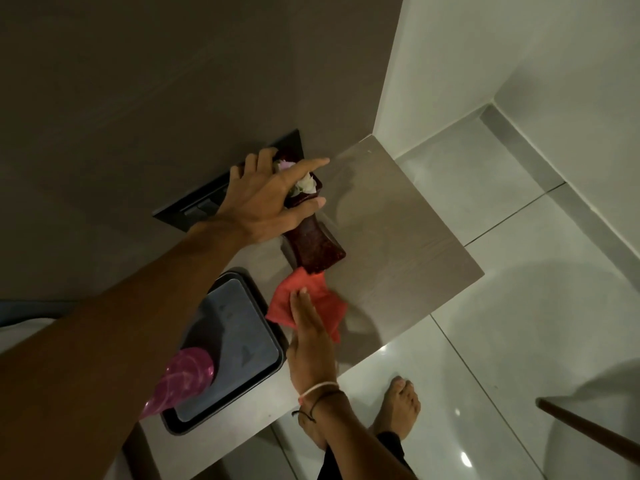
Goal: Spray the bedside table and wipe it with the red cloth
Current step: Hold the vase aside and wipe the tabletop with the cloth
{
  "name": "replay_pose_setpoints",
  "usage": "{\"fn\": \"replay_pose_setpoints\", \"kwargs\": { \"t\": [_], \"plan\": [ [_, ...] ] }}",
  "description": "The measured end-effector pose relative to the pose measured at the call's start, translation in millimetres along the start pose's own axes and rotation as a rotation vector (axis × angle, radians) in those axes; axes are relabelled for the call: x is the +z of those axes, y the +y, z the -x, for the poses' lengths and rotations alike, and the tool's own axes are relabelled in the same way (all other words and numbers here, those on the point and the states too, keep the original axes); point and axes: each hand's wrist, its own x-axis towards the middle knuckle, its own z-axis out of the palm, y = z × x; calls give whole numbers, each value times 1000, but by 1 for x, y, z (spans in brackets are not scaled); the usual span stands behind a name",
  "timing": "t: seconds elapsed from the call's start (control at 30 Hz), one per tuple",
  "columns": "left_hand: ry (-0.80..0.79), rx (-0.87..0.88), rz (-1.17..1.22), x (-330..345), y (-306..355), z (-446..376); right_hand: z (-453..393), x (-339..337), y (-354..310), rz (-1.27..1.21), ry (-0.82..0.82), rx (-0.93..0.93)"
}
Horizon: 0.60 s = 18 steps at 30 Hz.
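Observation:
The bedside table is a pale wood-grain slab fixed to the brown wall. My left hand grips the neck of a dark red vase with white and pink flowers, which stands tilted on the table. My right hand lies flat, pressing the red cloth onto the table just in front of the vase's base. A pink translucent bottle shows below my left forearm, above the tray; what holds it is hidden.
A dark tray with a grey insert sits on the table's left part. A black switch panel is set in the wall behind the vase. Glossy white floor tiles lie to the right, with my bare foot near the table's front edge.

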Motion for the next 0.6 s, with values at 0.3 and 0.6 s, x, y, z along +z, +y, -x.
{"fn": "replay_pose_setpoints", "kwargs": {
  "t": [0.3,0.6],
  "plan": [
    [72,15,-179,22,25,22,23,-78,-3,-794,430,318],
    [165,-34,-215,50,43,54,7,-128,28,-933,-18,510]
  ]
}}
